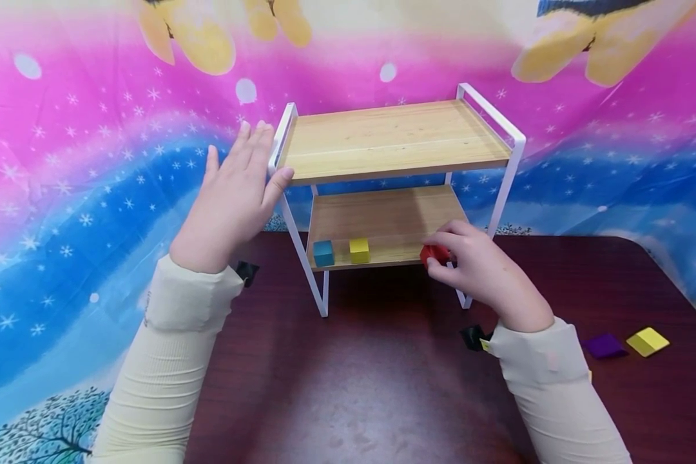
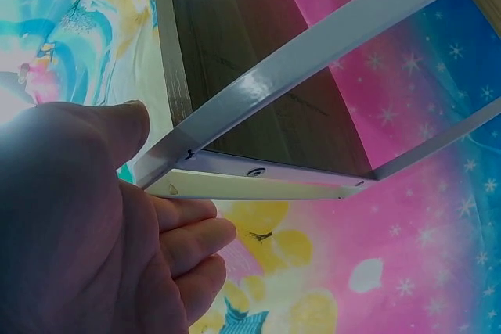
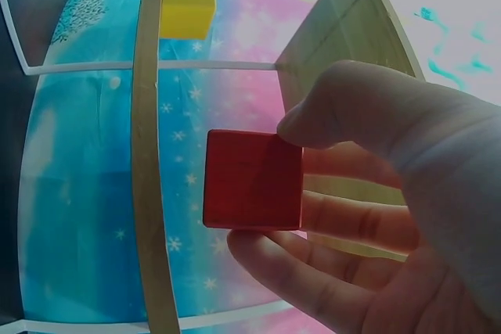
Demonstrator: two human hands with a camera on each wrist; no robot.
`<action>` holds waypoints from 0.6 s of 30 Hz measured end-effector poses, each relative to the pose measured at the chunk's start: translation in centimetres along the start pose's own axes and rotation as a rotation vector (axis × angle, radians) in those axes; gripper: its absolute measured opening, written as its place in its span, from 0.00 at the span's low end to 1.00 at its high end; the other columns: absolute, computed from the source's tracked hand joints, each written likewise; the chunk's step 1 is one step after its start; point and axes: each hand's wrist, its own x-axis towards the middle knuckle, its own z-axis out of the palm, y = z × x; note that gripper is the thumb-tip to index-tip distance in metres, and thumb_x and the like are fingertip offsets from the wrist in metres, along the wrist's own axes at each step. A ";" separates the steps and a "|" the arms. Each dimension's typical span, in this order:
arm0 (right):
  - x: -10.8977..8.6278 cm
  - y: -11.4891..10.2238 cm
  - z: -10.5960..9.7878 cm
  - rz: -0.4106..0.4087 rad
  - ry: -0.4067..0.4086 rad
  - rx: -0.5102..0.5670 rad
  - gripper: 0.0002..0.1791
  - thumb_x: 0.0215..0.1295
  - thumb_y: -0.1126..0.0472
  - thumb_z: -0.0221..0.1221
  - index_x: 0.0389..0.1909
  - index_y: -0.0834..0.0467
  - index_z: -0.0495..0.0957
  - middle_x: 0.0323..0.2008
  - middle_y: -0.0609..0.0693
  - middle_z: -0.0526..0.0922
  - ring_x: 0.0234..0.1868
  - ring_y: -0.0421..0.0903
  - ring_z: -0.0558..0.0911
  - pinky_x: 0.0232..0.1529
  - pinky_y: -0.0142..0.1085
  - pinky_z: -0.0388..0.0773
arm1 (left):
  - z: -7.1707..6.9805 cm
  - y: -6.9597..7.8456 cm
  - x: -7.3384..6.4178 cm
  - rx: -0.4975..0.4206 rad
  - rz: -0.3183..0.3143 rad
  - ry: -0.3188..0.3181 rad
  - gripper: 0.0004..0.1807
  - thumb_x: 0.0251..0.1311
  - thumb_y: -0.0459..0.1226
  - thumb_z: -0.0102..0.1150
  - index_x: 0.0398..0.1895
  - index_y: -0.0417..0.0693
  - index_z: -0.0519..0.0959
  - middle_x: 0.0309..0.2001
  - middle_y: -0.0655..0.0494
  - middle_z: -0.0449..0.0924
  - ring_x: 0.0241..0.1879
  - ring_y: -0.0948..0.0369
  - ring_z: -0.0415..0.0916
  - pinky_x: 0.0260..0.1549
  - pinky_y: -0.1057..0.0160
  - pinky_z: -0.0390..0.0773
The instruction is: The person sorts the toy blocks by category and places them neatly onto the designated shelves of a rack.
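A small two-tier shelf [image 1: 394,138] with wooden boards and a white metal frame stands on the dark table. My left hand [image 1: 232,193] rests with straight fingers against the upper left side of its frame, the thumb near the top board's front corner. My right hand [image 1: 478,267] pinches a red cube [image 3: 253,180] between thumb and fingers at the right front of the lower board [image 1: 383,212]. A blue cube [image 1: 323,253] and a yellow cube [image 1: 359,251] sit apart on that board's front left. Whether the red cube touches the board I cannot tell.
On the table [image 1: 348,399] to the right, beyond my right sleeve, lie a purple block [image 1: 606,346] and a yellow block [image 1: 647,341]. A sliver of another yellow piece shows beside the sleeve. A patterned cloth [image 1: 93,161] hangs behind the shelf.
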 end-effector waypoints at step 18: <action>1.3 -0.3 0.8 0.003 -0.008 0.006 0.16 0.60 0.65 0.70 0.49 0.63 0.86 0.47 0.61 0.81 0.46 0.57 0.80 0.44 0.51 0.85 | 0.1 -0.2 0.1 0.002 0.009 0.005 0.42 0.77 0.57 0.37 0.83 0.54 0.35 0.83 0.51 0.38 0.81 0.56 0.25 0.74 0.38 0.27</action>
